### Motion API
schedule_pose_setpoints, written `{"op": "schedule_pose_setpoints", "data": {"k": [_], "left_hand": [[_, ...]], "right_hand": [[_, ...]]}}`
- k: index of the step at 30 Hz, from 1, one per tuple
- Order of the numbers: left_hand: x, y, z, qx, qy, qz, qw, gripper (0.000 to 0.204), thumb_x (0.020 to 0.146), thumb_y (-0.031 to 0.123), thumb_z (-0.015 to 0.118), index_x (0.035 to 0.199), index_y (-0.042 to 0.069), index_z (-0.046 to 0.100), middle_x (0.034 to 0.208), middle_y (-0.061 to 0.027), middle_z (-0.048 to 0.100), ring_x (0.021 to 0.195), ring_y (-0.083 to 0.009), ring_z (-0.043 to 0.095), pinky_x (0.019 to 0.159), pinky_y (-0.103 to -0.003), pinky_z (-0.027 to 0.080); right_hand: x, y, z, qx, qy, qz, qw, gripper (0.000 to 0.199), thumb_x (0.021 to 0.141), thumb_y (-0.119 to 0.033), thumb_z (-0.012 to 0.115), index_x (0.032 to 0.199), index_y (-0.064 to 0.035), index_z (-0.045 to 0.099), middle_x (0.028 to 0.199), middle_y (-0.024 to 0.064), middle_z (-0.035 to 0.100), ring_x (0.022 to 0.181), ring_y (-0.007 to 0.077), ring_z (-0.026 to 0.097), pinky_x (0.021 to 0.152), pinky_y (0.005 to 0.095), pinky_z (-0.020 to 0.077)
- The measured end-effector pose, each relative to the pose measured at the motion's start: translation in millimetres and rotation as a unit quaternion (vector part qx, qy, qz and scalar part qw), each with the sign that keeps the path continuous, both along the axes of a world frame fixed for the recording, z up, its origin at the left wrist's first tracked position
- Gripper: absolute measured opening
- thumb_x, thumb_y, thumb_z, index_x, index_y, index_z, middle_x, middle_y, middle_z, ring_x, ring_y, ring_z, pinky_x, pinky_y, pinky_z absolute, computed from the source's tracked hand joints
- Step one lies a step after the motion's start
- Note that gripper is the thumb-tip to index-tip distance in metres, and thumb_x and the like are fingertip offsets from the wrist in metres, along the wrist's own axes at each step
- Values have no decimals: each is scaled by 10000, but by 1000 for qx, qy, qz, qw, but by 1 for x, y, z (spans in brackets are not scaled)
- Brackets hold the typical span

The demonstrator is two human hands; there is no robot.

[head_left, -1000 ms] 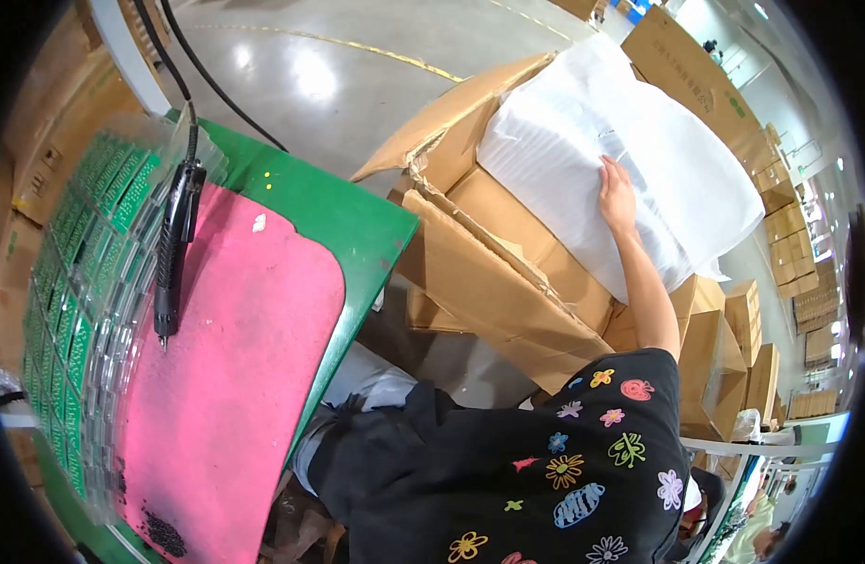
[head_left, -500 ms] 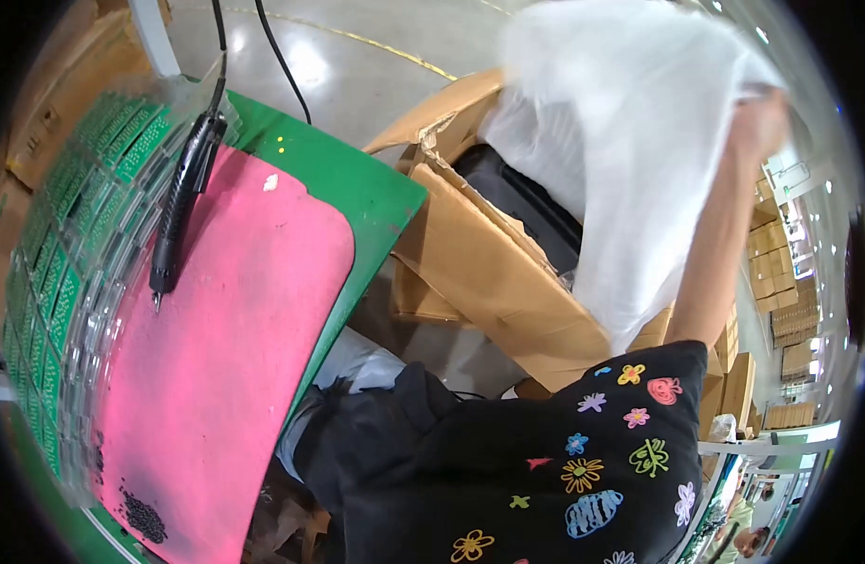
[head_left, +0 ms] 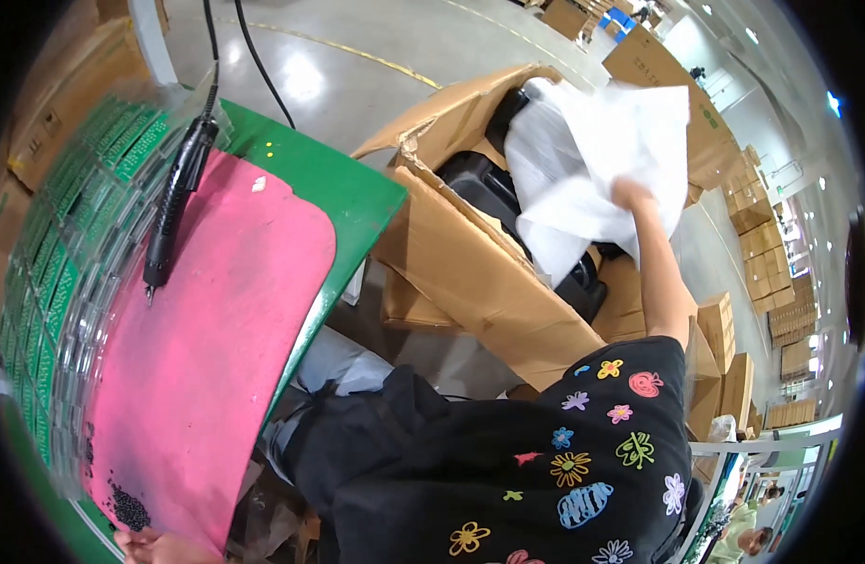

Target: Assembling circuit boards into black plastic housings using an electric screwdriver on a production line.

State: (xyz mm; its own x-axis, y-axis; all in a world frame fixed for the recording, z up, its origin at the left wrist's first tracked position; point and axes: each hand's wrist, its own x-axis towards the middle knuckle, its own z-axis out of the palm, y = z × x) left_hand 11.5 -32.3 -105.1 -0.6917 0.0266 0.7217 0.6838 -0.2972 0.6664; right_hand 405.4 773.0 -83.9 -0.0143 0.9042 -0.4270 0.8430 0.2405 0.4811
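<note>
My right hand [head_left: 631, 193] is closed on a thin white packing sheet [head_left: 583, 141], which hangs crumpled and blurred over an open cardboard box [head_left: 479, 268]. Black plastic parts [head_left: 489, 188] lie in the box, some of them hidden under the sheet. At the lower left, my left hand [head_left: 164, 547] rests on the edge of a pink mat [head_left: 216, 329]. Its fingertips are drawn together beside a pile of tiny black pieces, seemingly screws [head_left: 129, 509]; whatever they pinch is too small to make out.
A black electric screwdriver [head_left: 174, 207] on a cord lies across the mat and clear trays [head_left: 85, 320]. Green circuit boards [head_left: 38, 329] line the left side of the green table [head_left: 357, 202]. Cardboard boxes [head_left: 771, 273] are stacked at the right. Another person [head_left: 740, 536] is at the lower right.
My right hand has moved left with the white sheet, now lower over the box, showing more black parts. My left hand has come into view by the tiny black pieces.
</note>
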Motion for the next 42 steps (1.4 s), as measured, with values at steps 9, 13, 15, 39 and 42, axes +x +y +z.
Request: {"op": "schedule_pose_setpoints", "data": {"k": [9,13,15,39,42], "left_hand": [[87,273,-31,-108,-132,-421,891,302,801,108,651,1037,48,473,1187,-183,415,1053,-296,445,983,-417,336],[102,383,-15,-326,211,-370,844,377,791,75,623,1161,46,559,1305,-194,474,1244,-374,415,1069,-455,292],[127,430,-11,-301,276,-396,822,477,791,73,622,1263,85,551,1376,-147,484,1328,-372,373,1103,-469,265],[142,466,-57,-360,438,-274,777,337,955,268,396,1028,31,625,1059,-113,606,1098,-308,510,1112,-477,234],[136,467,-57,-359,428,-281,780,358,976,271,368,1030,12,610,1063,-142,596,1101,-308,510,1067,-446,275]], "right_hand": [[270,-206,75,471,-56,-290,831,308,971,-202,378,1172,-54,560,1123,138,695,1047,322,661,914,504,450],[451,-365,33,436,-280,-358,777,385,967,-251,387,1288,-73,505,1278,153,619,1181,325,586,1005,516,396],[528,-486,-13,321,-254,-499,764,486,956,-349,419,1397,-176,527,1550,108,351,1440,314,271,1128,569,261],[290,-673,-250,57,74,-619,780,506,913,-235,431,1409,-144,386,1472,119,371,1384,315,294,1063,583,275],[259,-667,-275,55,129,-596,791,503,898,-207,445,1393,-135,392,1455,126,384,1370,319,310,1057,575,284]]}}
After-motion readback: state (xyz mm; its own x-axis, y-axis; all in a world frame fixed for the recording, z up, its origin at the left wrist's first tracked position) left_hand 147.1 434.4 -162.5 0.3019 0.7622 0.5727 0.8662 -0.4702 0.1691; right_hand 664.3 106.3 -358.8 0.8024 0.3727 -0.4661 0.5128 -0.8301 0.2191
